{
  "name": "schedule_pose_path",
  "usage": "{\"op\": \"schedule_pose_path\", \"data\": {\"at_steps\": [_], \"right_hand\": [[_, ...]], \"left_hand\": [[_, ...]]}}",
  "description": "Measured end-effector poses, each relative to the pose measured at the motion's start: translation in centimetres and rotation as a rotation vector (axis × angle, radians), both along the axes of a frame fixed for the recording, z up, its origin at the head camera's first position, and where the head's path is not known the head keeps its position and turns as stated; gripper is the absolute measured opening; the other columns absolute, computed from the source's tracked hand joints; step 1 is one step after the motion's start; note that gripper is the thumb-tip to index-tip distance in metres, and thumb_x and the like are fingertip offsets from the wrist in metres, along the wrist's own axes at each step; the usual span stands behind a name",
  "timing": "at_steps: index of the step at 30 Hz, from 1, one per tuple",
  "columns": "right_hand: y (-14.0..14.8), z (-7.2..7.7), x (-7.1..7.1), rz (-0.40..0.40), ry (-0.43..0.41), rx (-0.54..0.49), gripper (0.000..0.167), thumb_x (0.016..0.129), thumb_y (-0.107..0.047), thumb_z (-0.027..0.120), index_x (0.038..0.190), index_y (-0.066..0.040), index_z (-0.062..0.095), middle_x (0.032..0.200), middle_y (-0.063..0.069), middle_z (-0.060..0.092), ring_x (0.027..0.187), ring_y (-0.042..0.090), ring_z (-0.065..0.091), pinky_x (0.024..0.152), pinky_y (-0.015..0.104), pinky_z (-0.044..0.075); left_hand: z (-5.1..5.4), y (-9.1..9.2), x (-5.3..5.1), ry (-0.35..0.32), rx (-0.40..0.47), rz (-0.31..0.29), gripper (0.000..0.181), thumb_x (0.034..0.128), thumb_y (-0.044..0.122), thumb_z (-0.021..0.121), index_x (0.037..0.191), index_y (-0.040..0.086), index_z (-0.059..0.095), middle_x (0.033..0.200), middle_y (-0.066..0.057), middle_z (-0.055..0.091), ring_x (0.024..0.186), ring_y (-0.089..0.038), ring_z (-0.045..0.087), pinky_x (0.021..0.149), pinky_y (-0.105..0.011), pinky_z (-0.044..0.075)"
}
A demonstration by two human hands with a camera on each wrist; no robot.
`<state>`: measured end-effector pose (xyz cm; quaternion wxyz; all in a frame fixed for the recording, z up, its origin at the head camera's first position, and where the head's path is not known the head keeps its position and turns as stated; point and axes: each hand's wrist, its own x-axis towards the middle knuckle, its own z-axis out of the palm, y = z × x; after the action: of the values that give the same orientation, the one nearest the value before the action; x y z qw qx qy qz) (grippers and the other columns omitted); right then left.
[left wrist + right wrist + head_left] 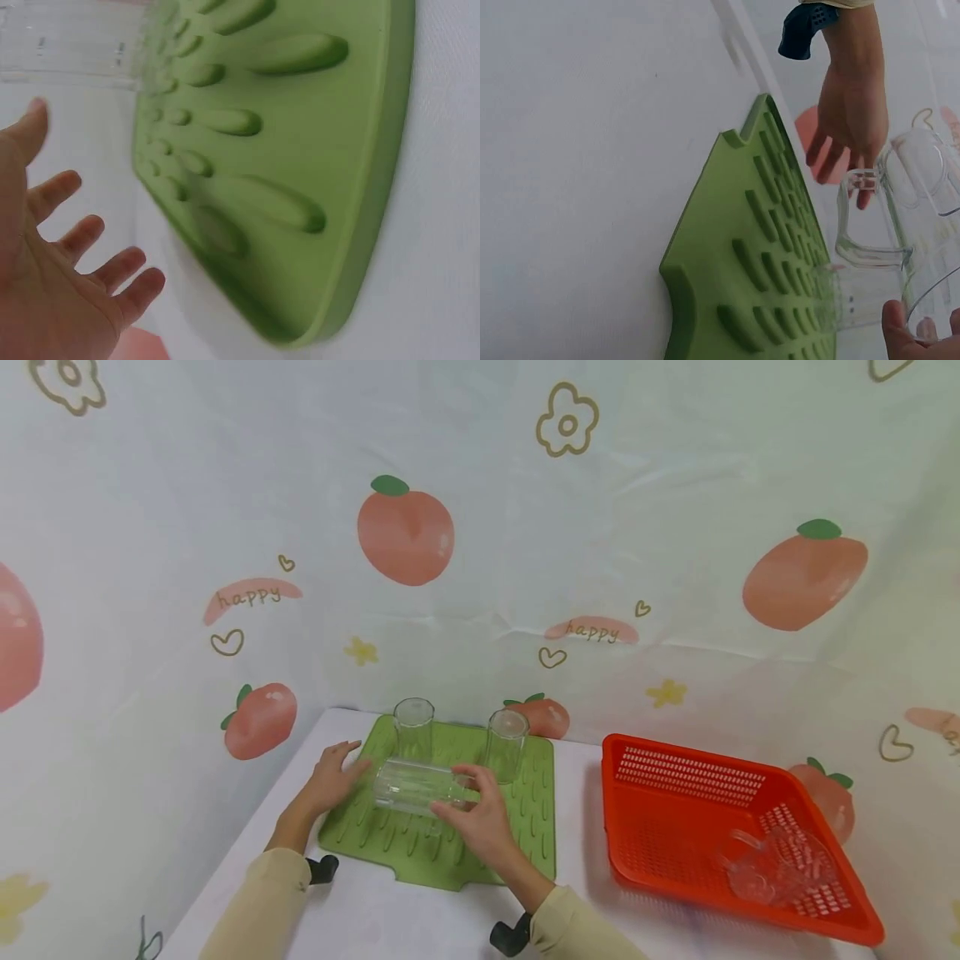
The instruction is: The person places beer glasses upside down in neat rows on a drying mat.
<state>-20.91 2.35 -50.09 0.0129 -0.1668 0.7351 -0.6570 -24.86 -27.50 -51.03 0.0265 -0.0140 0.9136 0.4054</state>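
Left lettering: "happy" [250, 596], brown handwriting on a coral stroke, printed on white fruit-patterned cloth [495, 543].
Left hand: my left hand [333, 781] holds nothing; fingers relaxed, near the clear cylindrical glass mug with a looped handle [415, 787].
Left standing vessel: clear straight-walled glass [414, 731], upright on the green rectangular mat with raised oblong ridges [531, 814].
Mug: lying sideways in my grasp above the mat.
Right hand: my right hand [483, 818] grips its right end between thumb and fingers.
Right standing vessel: second clear glass [505, 747], upright on the mat.
Right lettering: "happy" again.
Far right: red perforated plastic basket [697, 752] containing clear glassware [780, 868].
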Motion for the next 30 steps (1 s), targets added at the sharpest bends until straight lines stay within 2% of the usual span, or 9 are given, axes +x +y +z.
{"op": "schedule_pose_path", "data": {"at_steps": [6, 13, 16, 20, 24, 26, 30], "right_hand": [[-0.5, 0.3, 0.0, 0.002, -0.016, -0.027, 0.057, 0.087, -0.023, 0.083, 0.136, -0.013, 0.057, 0.14, 0.009, 0.048, 0.128, 0.029, 0.051, 0.089, 0.026, 0.058], [-1.0, 0.2, 0.2, 0.015, -0.043, -0.042, 0.054, 0.086, -0.025, 0.084, 0.133, -0.018, 0.058, 0.139, 0.01, 0.048, 0.128, 0.033, 0.052, 0.084, 0.02, 0.057], [-1.2, 0.2, 0.3, 0.023, -0.049, -0.059, 0.053, 0.087, -0.023, 0.083, 0.133, -0.018, 0.058, 0.139, 0.012, 0.048, 0.127, 0.032, 0.053, 0.083, 0.02, 0.058], [-1.5, 0.1, 0.4, 0.019, -0.035, -0.068, 0.052, 0.087, -0.02, 0.083, 0.132, -0.018, 0.058, 0.138, 0.013, 0.048, 0.127, 0.03, 0.053, 0.084, 0.019, 0.058], [-1.6, 0.1, 0.5, 0.01, -0.006, -0.065, 0.051, 0.087, -0.02, 0.083, 0.131, -0.019, 0.058, 0.137, 0.011, 0.049, 0.127, 0.029, 0.051, 0.086, 0.021, 0.058], [-1.7, 0.1, 0.5, 0.006, 0.007, -0.063, 0.051, 0.087, -0.02, 0.083, 0.131, -0.019, 0.058, 0.136, 0.011, 0.05, 0.128, 0.03, 0.052, 0.089, 0.025, 0.059], [-1.8, 0.1, 0.5, 0.004, 0.02, -0.062, 0.05, 0.087, -0.019, 0.083, 0.131, -0.018, 0.058, 0.136, 0.011, 0.051, 0.128, 0.032, 0.052, 0.094, 0.039, 0.06]], "left_hand": [[1.8, 0.0, 1.2, 0.04, 0.142, -0.011, 0.073, 0.1085, 0.052, 0.038, 0.161, 0.003, 0.025, 0.165, -0.03, 0.014, 0.147, -0.055, 0.027, 0.117, -0.07, 0.03], [3.7, 1.4, 3.4, 0.06, 0.206, -0.108, 0.062, 0.1082, 0.043, 0.046, 0.16, 0.013, 0.03, 0.166, -0.018, 0.026, 0.145, -0.047, 0.038, 0.107, -0.07, 0.038], [3.8, 1.9, 3.8, 0.092, 0.226, -0.131, 0.059, 0.1071, 0.037, 0.051, 0.159, 0.015, 0.033, 0.164, -0.016, 0.034, 0.14, -0.044, 0.046, 0.105, -0.065, 0.043], [3.5, 2.5, 4.0, 0.123, 0.261, -0.171, 0.06, 0.1054, 0.029, 0.055, 0.159, 0.014, 0.032, 0.16, -0.019, 0.039, 0.134, -0.044, 0.052, 0.101, -0.058, 0.048], [3.4, 3.0, 4.2, 0.125, 0.282, -0.193, 0.062, 0.1041, 0.028, 0.057, 0.159, 0.013, 0.031, 0.159, -0.022, 0.04, 0.134, -0.049, 0.051, 0.1, -0.06, 0.049], [3.5, 3.2, 4.3, 0.128, 0.287, -0.195, 0.062, 0.1038, 0.028, 0.057, 0.158, 0.011, 0.033, 0.159, -0.024, 0.039, 0.136, -0.051, 0.049, 0.101, -0.064, 0.048], [3.6, 3.4, 4.3, 0.136, 0.309, -0.211, 0.057, 0.1043, 0.025, 0.056, 0.155, 0.005, 0.037, 0.16, -0.027, 0.037, 0.132, -0.049, 0.056, 0.104, -0.064, 0.047]]}}
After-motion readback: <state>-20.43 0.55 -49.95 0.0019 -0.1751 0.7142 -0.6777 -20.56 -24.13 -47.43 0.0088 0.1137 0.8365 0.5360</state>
